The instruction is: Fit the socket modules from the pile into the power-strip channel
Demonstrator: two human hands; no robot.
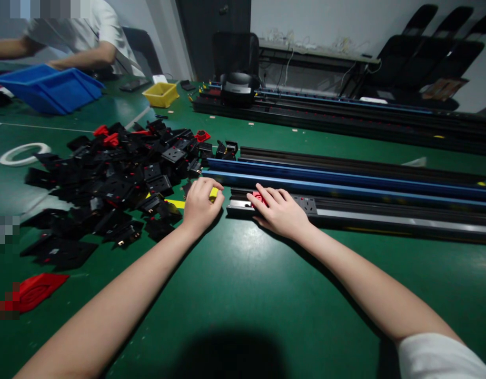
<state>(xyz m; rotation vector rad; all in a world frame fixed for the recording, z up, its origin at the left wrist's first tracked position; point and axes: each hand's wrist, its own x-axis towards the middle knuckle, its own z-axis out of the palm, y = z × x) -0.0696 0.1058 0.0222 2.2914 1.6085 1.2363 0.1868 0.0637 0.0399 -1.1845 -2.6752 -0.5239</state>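
My left hand [200, 204] is curled on the green table [235, 284], fingers closed over a small yellow part [213, 193] at the left end of a long black rail [385, 218]. My right hand [279, 210] lies on that rail's left end, fingers pressed on a red switch piece [259, 197]. Just right of it a black socket module [306, 204] sits in the rail. Left of my hands lies a heap of black socket modules [120, 179] with a few red pieces.
Blue and black rails [345, 181] lie behind the near one; more rails [345, 118] at the far edge. A blue bin [49, 89], a yellow bin [161, 93], a tape roll [23, 153] and a red part [39, 288] sit left. Another person's arms [69, 55] work at the far left.
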